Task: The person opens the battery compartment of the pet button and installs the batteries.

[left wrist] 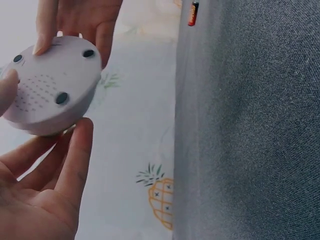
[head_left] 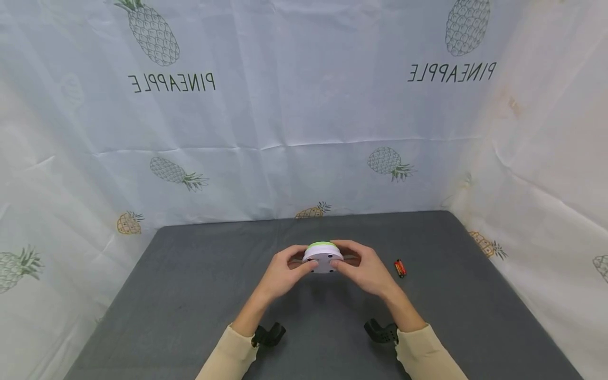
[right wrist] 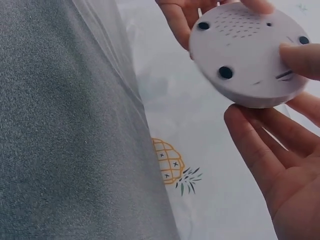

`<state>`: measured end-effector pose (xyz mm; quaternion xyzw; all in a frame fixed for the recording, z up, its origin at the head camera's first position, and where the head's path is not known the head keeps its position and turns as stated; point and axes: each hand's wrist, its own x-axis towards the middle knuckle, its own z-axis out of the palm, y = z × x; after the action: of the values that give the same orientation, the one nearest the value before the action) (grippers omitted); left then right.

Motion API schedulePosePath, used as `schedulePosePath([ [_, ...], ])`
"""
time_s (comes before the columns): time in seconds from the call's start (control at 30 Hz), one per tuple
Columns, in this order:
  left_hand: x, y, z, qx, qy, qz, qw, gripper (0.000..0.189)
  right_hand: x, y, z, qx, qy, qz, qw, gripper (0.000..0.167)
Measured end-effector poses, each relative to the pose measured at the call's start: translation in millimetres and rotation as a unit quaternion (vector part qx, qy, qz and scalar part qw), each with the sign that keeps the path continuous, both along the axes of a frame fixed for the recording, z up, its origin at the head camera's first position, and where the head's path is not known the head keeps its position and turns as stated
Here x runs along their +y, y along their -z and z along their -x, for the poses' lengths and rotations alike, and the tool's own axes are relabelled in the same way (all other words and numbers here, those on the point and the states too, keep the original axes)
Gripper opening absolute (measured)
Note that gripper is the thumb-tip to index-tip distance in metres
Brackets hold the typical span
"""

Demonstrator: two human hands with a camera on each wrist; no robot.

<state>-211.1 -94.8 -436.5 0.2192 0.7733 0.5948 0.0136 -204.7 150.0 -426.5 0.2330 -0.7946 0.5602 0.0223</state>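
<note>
Both hands hold up a round white device [head_left: 323, 257] with a green top edge, its underside turned toward me. Dark round feet and a patch of small holes show on that underside in both wrist views. My left hand [head_left: 280, 272] grips one side, thumb on the underside and fingers behind the rim. On the opposite side my right hand [head_left: 366, 268] grips it the same way, its thumb [right wrist: 300, 60] pressing near a short dark slot. The far face of the device is mostly hidden.
Red-and-black batteries [head_left: 400, 268] lie on the grey tabletop [head_left: 214, 285] to the right of the right hand. White cloth [head_left: 294, 105] printed with pineapples hangs behind the table and along both sides. A black wrist mount [head_left: 269, 334] sits at each sleeve cuff.
</note>
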Motion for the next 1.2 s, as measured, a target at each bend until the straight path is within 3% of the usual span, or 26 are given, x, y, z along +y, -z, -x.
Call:
schedulePosePath([
  [0.33, 4.9, -4.5, -1.9, 0.010, 0.008, 0.003, 0.9999, 0.044, -0.7, -1.0, 0.6, 0.014, 0.038, 0.012, 0.9991, 0.041],
  [0.53, 6.2, -4.1, -3.2, 0.058, 0.007, 0.009, 0.9983, 0.054, -0.7, -1.0, 1.1, 0.008, 0.055, 0.006, 0.9984, 0.036],
  [0.73, 5.3, -0.3, -3.1, 0.093, 0.028, 0.010, 0.9952, 0.071, -1.7, 1.2, 2.5, -0.026, 0.067, 0.018, 0.9973, 0.035],
  [1.03, 5.0, -0.6, -4.9, 0.065, 0.057, 0.033, 0.9957, 0.096, -3.6, 0.4, 5.4, -0.114, 0.046, 0.059, 0.9907, 0.038],
  [1.2, 6.6, 1.1, -4.8, 0.048, 0.069, 0.037, 0.9958, 0.104, -4.3, 1.0, 6.5, -0.139, 0.022, 0.073, 0.9874, 0.040],
])
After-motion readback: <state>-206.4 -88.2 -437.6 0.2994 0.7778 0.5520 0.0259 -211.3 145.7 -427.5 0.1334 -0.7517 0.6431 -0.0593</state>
